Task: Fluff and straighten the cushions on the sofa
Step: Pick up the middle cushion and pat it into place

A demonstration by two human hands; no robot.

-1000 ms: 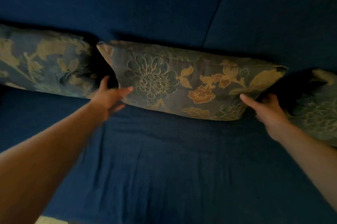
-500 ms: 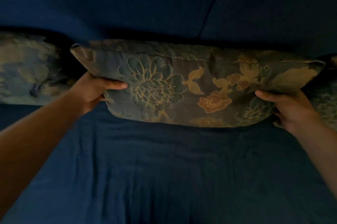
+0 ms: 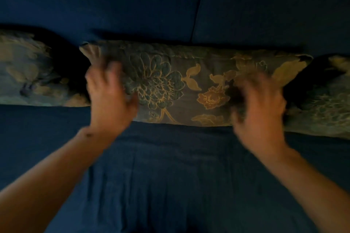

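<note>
A grey-blue floral cushion [image 3: 189, 85] leans against the dark blue sofa back [image 3: 132, 1], its lower edge on the seat. My left hand [image 3: 109, 96] lies flat over the cushion's left end, fingers spread and blurred by motion. My right hand [image 3: 257, 103] is pressed on the cushion's right part, fingers apart and blurred too. Neither hand wraps around the cushion. A second floral cushion [image 3: 32, 73] stands at the left, and a third one [image 3: 325, 100] at the right edge.
The blue seat [image 3: 170, 176] with creased fabric stretches toward me between my forearms. A seam [image 3: 198, 5] divides the back into two panels. Dark gaps separate the middle cushion from its neighbours.
Both hands let go of the cushion's ends and moved onto its front face, palms down. The cushion dropped back against the sofa back.
</note>
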